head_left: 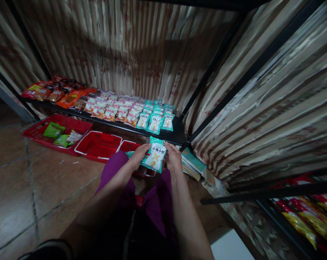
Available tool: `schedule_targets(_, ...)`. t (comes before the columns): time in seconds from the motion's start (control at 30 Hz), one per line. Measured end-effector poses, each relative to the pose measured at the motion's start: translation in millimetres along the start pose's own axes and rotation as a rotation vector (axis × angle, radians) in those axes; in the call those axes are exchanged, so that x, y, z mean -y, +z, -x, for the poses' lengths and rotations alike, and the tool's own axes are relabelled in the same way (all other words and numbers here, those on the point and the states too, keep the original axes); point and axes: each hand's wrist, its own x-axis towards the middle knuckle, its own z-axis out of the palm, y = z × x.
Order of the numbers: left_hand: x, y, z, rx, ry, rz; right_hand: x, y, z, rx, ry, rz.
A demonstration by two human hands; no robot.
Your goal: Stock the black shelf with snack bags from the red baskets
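Note:
Between my two hands is a teal and white snack bag [155, 155], held upright with its printed front toward me. My left hand [140, 155] grips its left edge, and my right hand [173, 156] grips the upper right edge. Behind it, on the low black shelf [176, 134], stand matching teal snack bags [154, 122] in short rows at the right end. White and orange snack bags [121, 112] fill the rows to their left. Under my hands a red basket [127, 146] is partly hidden by the bag and my left hand; some teal packaging shows in it.
An emptied-looking red basket [98, 144] and a wider red basket [33, 133] with green packets [54, 130] stand on the tiled floor. Red and orange bags [55, 93] lie at the shelf's left end. Books [193, 160] lie by the right shelf post. Pleated curtains hang behind.

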Motion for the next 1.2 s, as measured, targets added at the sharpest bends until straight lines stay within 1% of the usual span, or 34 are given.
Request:
schedule_targets(0.1,3.4,-5.0,5.5,0.106,-0.060,-0.054,-0.8,-3.6,-6.7,-0.036,-0.015,0.018)
schedule_targets(0.2,6.7,-5.5,9.1,0.173,-0.071,-0.077,-1.5,-6.2,-11.9,-0.058,-0.010,0.022)
schedule_targets(0.37,12.5,-0.6,9.9,0.189,-0.074,-0.055,-2.6,-7.5,-17.2,-0.072,-0.003,0.030)
schedule_targets(0.47,15.7,1.2,10.4,0.202,-0.065,-0.056,-3.8,-7.2,-19.5,-0.104,-0.008,0.017)
schedule_targets(0.57,18.9,1.2,10.3,0.168,-0.050,-0.052,-4.8,-6.8,-21.2,-0.127,-0.020,0.035)
schedule_targets(0.7,22.3,0.3,7.6,0.113,-0.044,-0.035,-3.6,-7.2,-19.8,-0.097,0.006,0.080)
schedule_targets(0.83,22.9,-1.1,1.9,0.004,-0.026,0.028,-0.1,-10.8,-8.3,-0.066,0.103,0.176)
schedule_targets(0.9,22.5,-2.3,-1.5,-0.047,-0.009,0.046,0.3,-14.8,0.8,-0.022,0.153,0.223)
schedule_targets(1.0,23.2,-3.9,-6.7,-0.071,0.001,0.073,-3.3,-22.1,14.3,0.078,0.165,0.265)
schedule_targets(1.1,26.0,-4.2,-11.6,-0.087,0.009,0.121,-10.1,-25.8,23.7,0.157,0.175,0.261)
schedule_targets(1.2,28.5,-3.4,-15.3,-0.140,0.020,0.132,-16.3,-24.0,28.5,0.207,0.192,0.226)
